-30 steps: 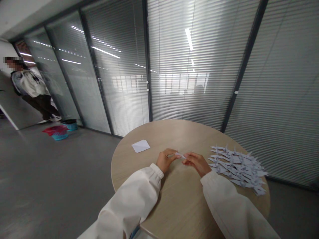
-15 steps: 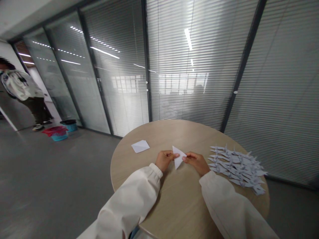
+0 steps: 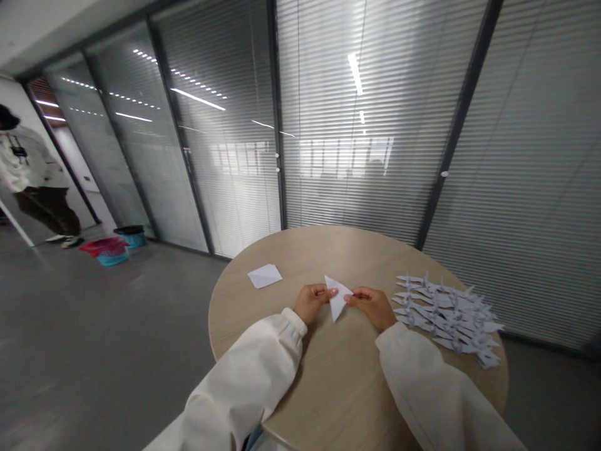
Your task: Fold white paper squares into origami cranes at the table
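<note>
A small white sheet of paper (image 3: 337, 302), folded into a triangle, is held between my two hands over the middle of the table. My left hand (image 3: 312, 303) pinches its left side, thumb on top. On the right corner, my right hand (image 3: 374, 307) grips it between thumb and fingers. To the right lies a cluster of folded paper cranes (image 3: 446, 316) in close rows. A flat stack of white paper (image 3: 265, 276) rests beyond my left hand. The fingers beneath the folded sheet are partly hidden.
The round wooden table (image 3: 323, 241) stands against a glass partition (image 3: 366, 125) with blinds. On the floor at left are a bin with a red liner (image 3: 106, 249) and a bin with a black liner (image 3: 131, 236). A person (image 3: 37, 175) stands at far left.
The folded paper has shifted very slightly right, still held by both hands. At far left, the person has moved further left and turned.
</note>
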`<action>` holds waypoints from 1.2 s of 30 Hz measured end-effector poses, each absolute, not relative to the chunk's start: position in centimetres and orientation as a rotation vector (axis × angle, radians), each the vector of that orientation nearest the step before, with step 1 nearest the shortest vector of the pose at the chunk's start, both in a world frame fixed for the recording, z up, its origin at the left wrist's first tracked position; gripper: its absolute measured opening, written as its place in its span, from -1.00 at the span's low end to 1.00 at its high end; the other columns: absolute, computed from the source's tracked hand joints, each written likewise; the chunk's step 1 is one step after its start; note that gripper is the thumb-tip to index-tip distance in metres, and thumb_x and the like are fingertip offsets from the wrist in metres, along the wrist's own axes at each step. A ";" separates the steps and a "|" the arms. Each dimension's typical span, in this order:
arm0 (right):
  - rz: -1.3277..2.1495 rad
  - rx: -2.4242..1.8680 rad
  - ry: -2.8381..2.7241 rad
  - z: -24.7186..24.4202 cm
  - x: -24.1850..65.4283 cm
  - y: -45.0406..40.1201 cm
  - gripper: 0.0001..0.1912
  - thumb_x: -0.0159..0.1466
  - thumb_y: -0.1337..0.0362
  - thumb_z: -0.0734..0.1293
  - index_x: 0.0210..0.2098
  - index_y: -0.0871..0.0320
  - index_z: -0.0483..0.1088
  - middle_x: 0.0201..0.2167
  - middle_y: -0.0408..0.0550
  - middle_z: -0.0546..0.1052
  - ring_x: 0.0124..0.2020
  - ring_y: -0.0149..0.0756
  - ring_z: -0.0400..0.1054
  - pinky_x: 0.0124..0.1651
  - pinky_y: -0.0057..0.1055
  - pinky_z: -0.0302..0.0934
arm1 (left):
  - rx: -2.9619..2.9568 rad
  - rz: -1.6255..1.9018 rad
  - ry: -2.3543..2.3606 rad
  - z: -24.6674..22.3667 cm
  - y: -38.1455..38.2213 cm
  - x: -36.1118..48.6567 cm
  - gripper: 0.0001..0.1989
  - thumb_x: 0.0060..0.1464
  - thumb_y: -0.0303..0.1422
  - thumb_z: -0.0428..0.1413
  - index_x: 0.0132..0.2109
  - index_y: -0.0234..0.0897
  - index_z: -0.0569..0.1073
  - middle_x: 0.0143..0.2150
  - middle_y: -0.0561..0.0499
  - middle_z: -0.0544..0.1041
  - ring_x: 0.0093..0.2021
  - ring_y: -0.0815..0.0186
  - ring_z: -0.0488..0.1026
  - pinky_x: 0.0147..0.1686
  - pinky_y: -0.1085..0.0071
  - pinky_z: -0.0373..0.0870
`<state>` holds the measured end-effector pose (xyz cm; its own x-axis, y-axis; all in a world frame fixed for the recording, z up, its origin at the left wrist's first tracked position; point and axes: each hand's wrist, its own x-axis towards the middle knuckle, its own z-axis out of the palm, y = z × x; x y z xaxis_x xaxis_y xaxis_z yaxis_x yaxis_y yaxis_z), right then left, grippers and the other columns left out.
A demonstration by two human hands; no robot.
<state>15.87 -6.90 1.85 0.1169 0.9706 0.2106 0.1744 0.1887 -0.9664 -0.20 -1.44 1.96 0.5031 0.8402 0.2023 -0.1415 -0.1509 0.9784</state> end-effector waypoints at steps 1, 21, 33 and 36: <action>0.877 -1.239 -1.317 1.8 15.9 -6.9 -0.73 -0.10 0.10 0.36 -0.51 0.20 0.43 -0.59 -0.14 0.48 -0.56 -0.35 0.32 -0.48 -0.48 0.13 | 1.464 0.970 0.644 2.0 -1.4 -0.2 -0.62 -0.26 -0.16 0.18 -0.39 -0.45 0.50 -0.49 -0.07 0.48 -0.47 0.34 0.39 -0.39 0.43 0.30; 0.918 -1.207 -1.371 1.3 16.0 -6.6 -0.71 -0.08 0.08 0.35 -0.49 0.20 0.44 -0.57 -0.10 0.50 -0.51 -0.30 0.35 -0.44 -0.44 0.17 | 1.432 1.061 0.752 2.4 -1.6 -0.3 -0.64 -0.32 -0.16 0.21 -0.46 -0.43 0.47 -0.56 -0.03 0.46 -0.55 0.39 0.36 -0.51 0.48 0.30; 0.948 -1.194 -1.430 1.7 15.7 -6.8 -0.73 -0.08 0.11 0.35 -0.51 0.20 0.44 -0.62 -0.13 0.48 -0.55 -0.34 0.33 -0.45 -0.46 0.16 | 1.499 1.134 0.816 2.6 -1.9 -0.4 -0.57 -0.19 -0.05 0.07 -0.61 -0.39 0.32 -0.68 0.07 0.31 -0.65 0.46 0.26 -0.63 0.54 0.26; 0.979 -1.177 -1.434 1.9 15.6 -6.9 -0.73 -0.10 0.11 0.36 -0.51 0.20 0.44 -0.62 -0.13 0.48 -0.56 -0.35 0.33 -0.45 -0.46 0.17 | 1.532 1.158 0.816 2.7 -2.1 -0.5 -0.57 -0.15 -0.04 0.04 -0.59 -0.38 0.31 -0.68 0.08 0.30 -0.65 0.46 0.27 -0.65 0.55 0.25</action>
